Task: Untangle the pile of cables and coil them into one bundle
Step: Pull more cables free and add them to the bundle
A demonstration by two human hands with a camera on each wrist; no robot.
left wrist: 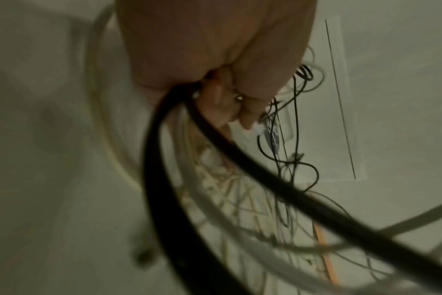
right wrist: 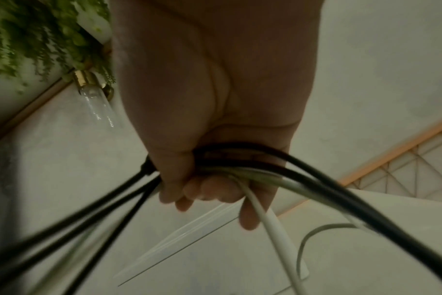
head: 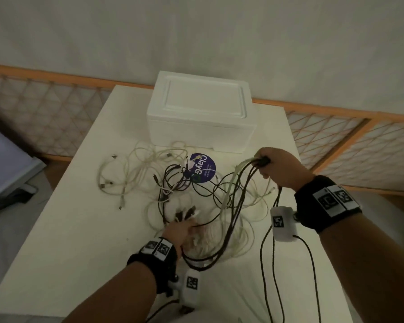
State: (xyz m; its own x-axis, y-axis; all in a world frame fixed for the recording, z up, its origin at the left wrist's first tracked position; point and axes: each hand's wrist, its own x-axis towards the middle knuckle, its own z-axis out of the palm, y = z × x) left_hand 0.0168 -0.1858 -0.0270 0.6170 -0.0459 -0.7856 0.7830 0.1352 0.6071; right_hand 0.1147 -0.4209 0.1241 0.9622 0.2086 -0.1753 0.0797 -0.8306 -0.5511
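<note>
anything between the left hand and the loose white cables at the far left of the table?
Nothing solid. The left hand grips connector ends near the pile's centre; bare table separates it from the white cables. Black cables lie right of that path, not across it.

Cables (head: pixel 173 180): black and off-white mixed, spread over cream table (head: pixel 79 229). Foam box (head: pixel 201 113) at 12 o'clock: plain white. Round sticker (head: pixel 202 167): dark blue, white lettering. Wrist bands (head: pixel 327 203): black, white tags with black square code patterns. Railing (head: pixel 336 110): orange, diamond lattice.
</note>
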